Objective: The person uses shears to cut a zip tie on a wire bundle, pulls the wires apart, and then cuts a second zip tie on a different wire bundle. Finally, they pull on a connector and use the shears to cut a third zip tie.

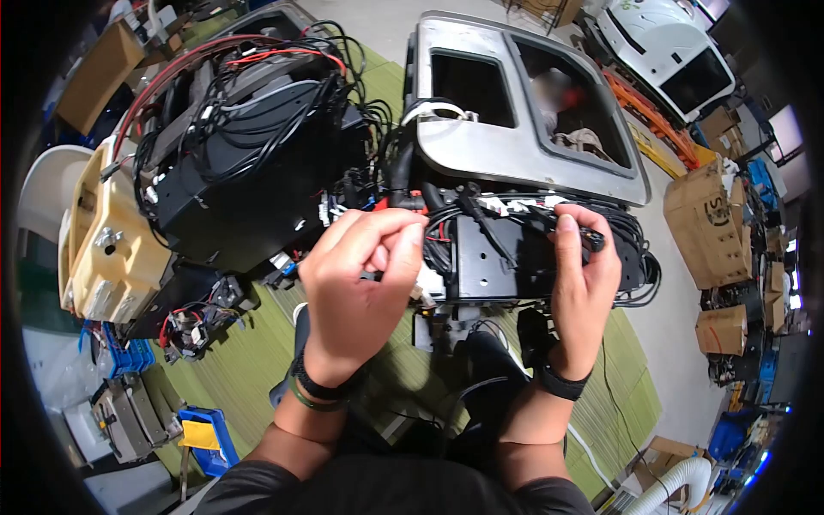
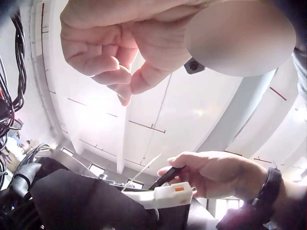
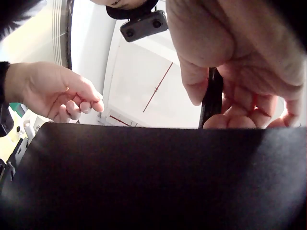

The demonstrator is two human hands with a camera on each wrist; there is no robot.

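My left hand (image 1: 356,283) is raised over the near left end of a black metal box (image 1: 499,270), its fingers curled in and the thumb against the fingertips; nothing shows between them. Over the box's right part, my right hand (image 1: 585,283) grips a slim black stick-like object (image 3: 212,98) between thumb and fingers. Its exact kind I cannot tell. Black cables (image 1: 637,249) with white tags (image 1: 515,206) run along the box's far side. In the left wrist view a white plastic connector (image 2: 173,194) and a thin pale strip (image 2: 144,171) show near the right hand.
Behind the box stands a grey door-like panel (image 1: 472,146) with window openings. A larger black unit (image 1: 257,189) heaped with cables is at left, beside a cream plastic tank (image 1: 120,249). Cardboard boxes (image 1: 704,223) line the right. Green matting (image 1: 266,360) covers the floor.
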